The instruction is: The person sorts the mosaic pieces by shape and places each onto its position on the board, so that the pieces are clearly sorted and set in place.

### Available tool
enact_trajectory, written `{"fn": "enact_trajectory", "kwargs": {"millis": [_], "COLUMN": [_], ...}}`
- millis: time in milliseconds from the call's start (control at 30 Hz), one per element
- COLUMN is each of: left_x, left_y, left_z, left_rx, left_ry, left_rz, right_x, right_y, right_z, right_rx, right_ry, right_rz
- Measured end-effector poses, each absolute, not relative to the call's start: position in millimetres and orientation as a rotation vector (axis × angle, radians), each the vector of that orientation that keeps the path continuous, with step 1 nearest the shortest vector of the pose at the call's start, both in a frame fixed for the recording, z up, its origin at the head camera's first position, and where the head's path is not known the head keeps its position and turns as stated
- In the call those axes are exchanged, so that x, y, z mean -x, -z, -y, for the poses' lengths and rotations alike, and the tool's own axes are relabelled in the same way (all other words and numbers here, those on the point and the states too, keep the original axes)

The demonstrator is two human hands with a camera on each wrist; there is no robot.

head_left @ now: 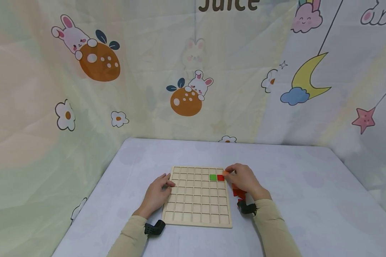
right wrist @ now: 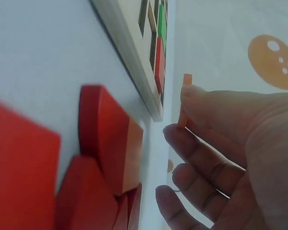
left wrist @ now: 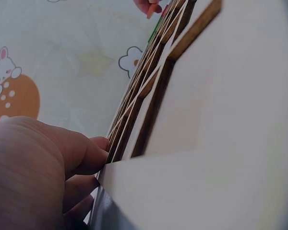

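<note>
A pale wooden grid board [head_left: 197,200] lies flat on the table. In its second row from the far edge sit a green tile [head_left: 213,177] and, at the right end, a red tile [head_left: 221,177]. My right hand [head_left: 244,179] pinches an orange tile [right wrist: 186,100] between thumb and index finger, just above the board's far right corner. The other fingers are loosely bent in the right wrist view. At the opposite side, my left hand [head_left: 157,194] rests its fingertips on the board's left edge; its thumb and fingers [left wrist: 86,151] touch the rim.
Loose red tiles [right wrist: 105,139], one with an orange side, lie piled on the table right of the board, under my right wrist. A white cloth covers the table [head_left: 308,200]. Behind it hangs a printed curtain [head_left: 148,89]. Each wrist wears a black camera [head_left: 155,227].
</note>
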State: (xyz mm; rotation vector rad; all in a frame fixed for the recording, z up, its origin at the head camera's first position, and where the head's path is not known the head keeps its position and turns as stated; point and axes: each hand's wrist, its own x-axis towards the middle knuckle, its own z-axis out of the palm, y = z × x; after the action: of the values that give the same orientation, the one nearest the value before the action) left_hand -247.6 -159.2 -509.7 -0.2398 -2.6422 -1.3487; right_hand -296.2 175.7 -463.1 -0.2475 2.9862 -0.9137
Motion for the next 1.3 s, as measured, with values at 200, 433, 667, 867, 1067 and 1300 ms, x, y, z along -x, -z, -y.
{"fn": "enact_trajectory", "kwargs": {"millis": [200,433,667,867,1067,1300], "left_x": [248,248,248,248,247,248], "left_y": [510,510,510,511,511,510], "left_z": [159,159,159,160,160,160], "left_rx": [0.240,0.230,0.237,0.229,0.226,0.231], "left_ry": [1.343,1.327,1.315,1.323,1.323,1.318], "left_rz": [2.643,2.650,2.649,2.655,2.656,2.658], "right_x": [297,295,295,295,294,293], "right_y": [465,463,463,464,466,466], "right_z": [-170,-163,-158,-154,-150,-147], "right_rx": [0.294,0.327,0.346,0.357,0.364,0.380], "right_ry": [0.896,0.924,0.911,0.891,0.875,0.857], "right_rz": [-3.000,-2.996,-3.001,-3.003,-3.003,-3.029]}}
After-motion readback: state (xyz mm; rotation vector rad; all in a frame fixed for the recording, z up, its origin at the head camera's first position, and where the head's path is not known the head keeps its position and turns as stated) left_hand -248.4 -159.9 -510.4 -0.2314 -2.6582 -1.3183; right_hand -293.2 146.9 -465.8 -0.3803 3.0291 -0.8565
